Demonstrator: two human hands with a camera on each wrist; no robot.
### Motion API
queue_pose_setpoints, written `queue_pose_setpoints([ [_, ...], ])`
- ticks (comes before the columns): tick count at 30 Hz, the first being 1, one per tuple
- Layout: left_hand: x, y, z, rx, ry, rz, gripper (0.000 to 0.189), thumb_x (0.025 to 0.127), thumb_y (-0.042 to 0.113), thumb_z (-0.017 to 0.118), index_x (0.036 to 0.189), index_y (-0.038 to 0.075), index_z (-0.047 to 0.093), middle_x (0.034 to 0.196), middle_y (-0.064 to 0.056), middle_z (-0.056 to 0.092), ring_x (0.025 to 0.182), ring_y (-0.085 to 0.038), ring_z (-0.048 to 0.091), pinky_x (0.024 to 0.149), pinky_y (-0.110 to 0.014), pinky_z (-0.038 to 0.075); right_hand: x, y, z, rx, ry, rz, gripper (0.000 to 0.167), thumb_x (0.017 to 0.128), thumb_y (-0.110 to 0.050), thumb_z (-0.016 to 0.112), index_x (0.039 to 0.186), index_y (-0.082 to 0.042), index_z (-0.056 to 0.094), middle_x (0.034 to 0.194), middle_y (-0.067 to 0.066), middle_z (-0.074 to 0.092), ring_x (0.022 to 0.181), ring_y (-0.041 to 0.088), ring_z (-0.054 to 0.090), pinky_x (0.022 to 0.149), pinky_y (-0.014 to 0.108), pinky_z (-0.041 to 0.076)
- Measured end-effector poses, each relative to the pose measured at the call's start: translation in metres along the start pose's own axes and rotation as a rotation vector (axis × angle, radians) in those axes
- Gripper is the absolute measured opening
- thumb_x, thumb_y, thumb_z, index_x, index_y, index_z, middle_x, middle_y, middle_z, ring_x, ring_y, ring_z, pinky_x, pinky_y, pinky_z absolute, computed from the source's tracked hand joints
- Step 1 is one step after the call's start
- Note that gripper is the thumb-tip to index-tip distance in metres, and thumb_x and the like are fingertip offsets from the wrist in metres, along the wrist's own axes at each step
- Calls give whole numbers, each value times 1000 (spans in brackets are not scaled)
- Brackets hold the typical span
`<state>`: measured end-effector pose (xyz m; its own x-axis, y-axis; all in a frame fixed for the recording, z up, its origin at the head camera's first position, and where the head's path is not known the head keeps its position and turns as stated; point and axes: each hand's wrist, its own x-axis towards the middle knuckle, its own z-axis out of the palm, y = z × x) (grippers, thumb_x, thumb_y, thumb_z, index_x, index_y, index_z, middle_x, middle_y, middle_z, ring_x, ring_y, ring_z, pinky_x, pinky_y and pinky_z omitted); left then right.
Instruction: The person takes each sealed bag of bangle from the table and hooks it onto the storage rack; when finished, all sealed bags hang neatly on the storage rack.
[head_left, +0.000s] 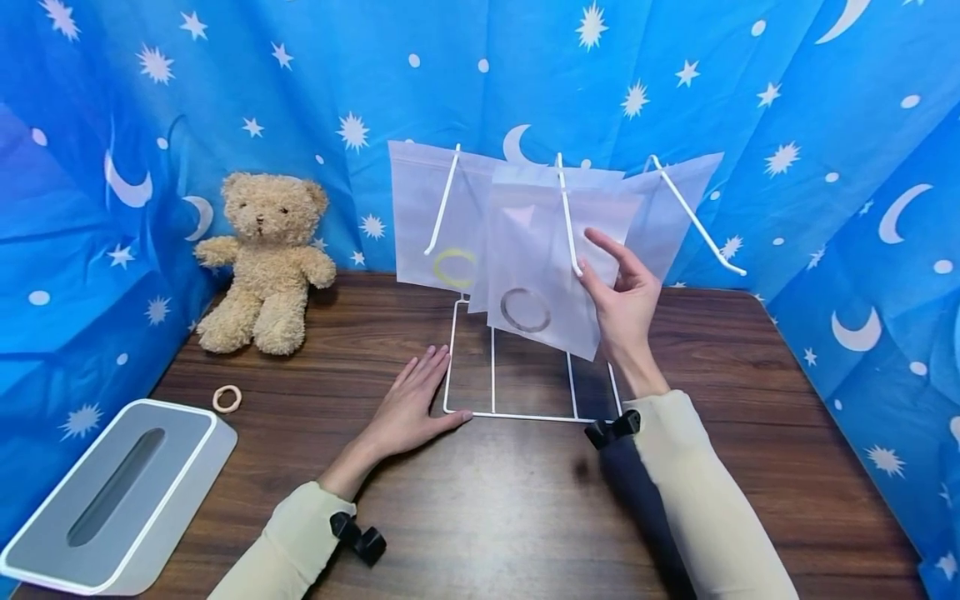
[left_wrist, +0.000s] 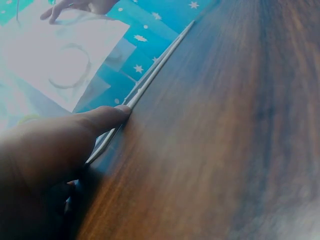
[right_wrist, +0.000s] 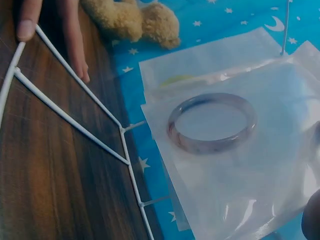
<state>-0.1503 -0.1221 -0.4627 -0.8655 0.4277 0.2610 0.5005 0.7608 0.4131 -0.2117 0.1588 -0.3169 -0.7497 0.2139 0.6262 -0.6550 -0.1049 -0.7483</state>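
A white wire display rack (head_left: 493,375) stands on the table, with three prongs slanting forward. Translucent zip bags hang from it. The front bag (head_left: 558,300) on the middle prong (head_left: 567,221) holds a brownish, marbled bangle (right_wrist: 212,146). Behind it hangs another bag, and a bag with a yellow ring (head_left: 453,267) hangs at left. My right hand (head_left: 628,304) is at the front bag's right side, thumb by the prong's tip, index finger extended and apart from it. My left hand (head_left: 408,408) rests at the base's front left corner, fingers straight, thumb on the front wire.
A teddy bear (head_left: 266,258) sits at the back left. A small beige ring (head_left: 227,399) lies beside a grey-topped tissue box (head_left: 172,467) on the left. Blue star-and-moon cloth (head_left: 360,67) encloses the wooden table (head_left: 480,517). The right prong (head_left: 697,215) juts forward near my right hand.
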Motion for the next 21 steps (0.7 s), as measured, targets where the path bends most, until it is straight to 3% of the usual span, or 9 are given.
queue_pose_setpoints([
  [2, 0, 0, 0, -3, 4, 0, 96, 87, 60, 63, 152, -1, 28, 158, -14, 26, 146, -29, 19, 117, -45, 13, 3, 1, 2, 5, 8, 0, 35, 82, 8, 74, 116, 4, 70, 116, 15, 68, 98, 19, 62, 69, 20, 52],
  [4, 0, 1, -1, -4, 9, 2, 96, 87, 60, 64, 152, -1, 29, 158, -14, 27, 146, -29, 20, 117, -46, 14, 6, 3, 2, -9, 10, -7, 34, 82, 9, 74, 116, 5, 69, 116, 16, 68, 106, 22, 60, 71, 20, 51],
  [14, 0, 3, -1, -15, 15, 4, 95, 86, 58, 66, 152, -2, 30, 157, -15, 28, 146, -30, 21, 117, -45, 14, 8, 5, -2, -25, 3, -10, 34, 81, 9, 74, 115, 5, 70, 116, 16, 69, 111, 23, 59, 71, 19, 50],
  [21, -1, 3, -2, -17, 16, -3, 95, 86, 57, 66, 152, -2, 29, 158, -15, 27, 146, -30, 20, 117, -45, 14, 7, 4, -5, -36, -28, 3, 35, 82, 9, 73, 117, 5, 69, 118, 16, 68, 92, 18, 63, 64, 18, 51],
])
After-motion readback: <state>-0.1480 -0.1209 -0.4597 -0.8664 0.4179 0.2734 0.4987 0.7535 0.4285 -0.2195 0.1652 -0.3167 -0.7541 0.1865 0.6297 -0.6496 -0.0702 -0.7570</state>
